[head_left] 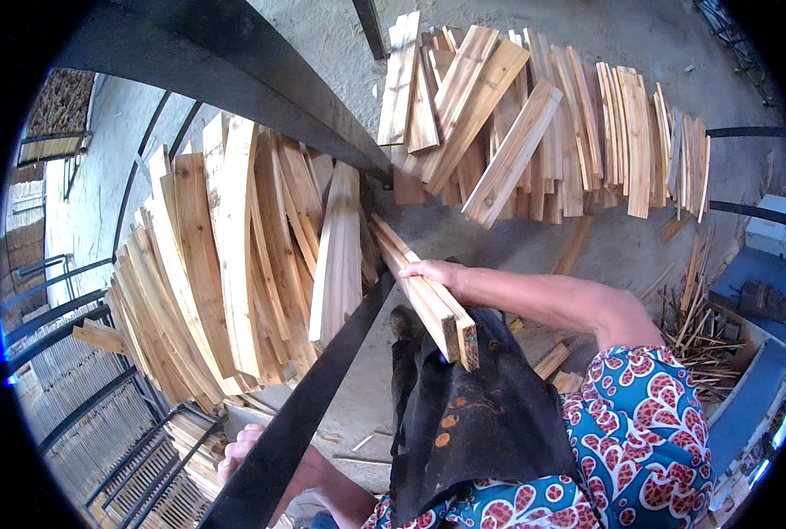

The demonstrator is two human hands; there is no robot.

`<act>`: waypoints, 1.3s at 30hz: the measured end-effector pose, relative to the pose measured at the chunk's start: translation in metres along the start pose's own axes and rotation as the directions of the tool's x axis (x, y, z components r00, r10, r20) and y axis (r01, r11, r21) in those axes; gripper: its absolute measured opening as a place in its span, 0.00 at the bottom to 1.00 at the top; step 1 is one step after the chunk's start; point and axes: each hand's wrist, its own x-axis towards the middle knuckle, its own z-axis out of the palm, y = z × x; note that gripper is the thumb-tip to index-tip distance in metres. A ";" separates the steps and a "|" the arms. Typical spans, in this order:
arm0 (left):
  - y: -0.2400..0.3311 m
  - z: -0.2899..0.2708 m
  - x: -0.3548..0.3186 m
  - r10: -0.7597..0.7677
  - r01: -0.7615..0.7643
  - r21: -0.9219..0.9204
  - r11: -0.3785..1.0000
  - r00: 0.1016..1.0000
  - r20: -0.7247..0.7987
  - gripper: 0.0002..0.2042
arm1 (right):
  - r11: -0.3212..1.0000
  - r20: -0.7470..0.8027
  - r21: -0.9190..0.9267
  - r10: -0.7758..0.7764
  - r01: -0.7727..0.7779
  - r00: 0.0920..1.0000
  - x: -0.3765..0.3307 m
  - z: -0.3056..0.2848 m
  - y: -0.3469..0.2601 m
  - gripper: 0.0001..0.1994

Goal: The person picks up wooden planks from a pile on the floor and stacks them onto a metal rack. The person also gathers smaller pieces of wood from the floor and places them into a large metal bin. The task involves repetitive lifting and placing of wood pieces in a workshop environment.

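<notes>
My right hand (433, 275) is closed round two or so narrow wooden boards (428, 309), pressed together lengthwise. Their near ends rest against or just above the dark apron (481, 414) over my lap; the far ends point up and left toward the stacks. At the lower left, my left hand (239, 448) shows partly behind a black metal bar (322, 406). Its fingers are curled, and whatever they may hold is hidden. Close to that hand lie the lower ends of a large leaning stack of boards (203, 264). A pale bundle of boards (336, 256) stands at this stack's right side.
Another long row of boards (578, 132) lies on the concrete floor at the far right, several askew on top. A thick black beam (234, 70) crosses the upper left. Thin wood scraps (697, 339) fill a container at right, near a blue surface (755, 291).
</notes>
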 end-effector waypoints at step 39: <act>-0.019 0.073 0.013 0.352 -0.308 0.243 0.920 0.921 -0.164 0.22 | 0.885 -0.159 -0.381 -0.349 0.269 0.923 0.107 -0.022 0.013 0.19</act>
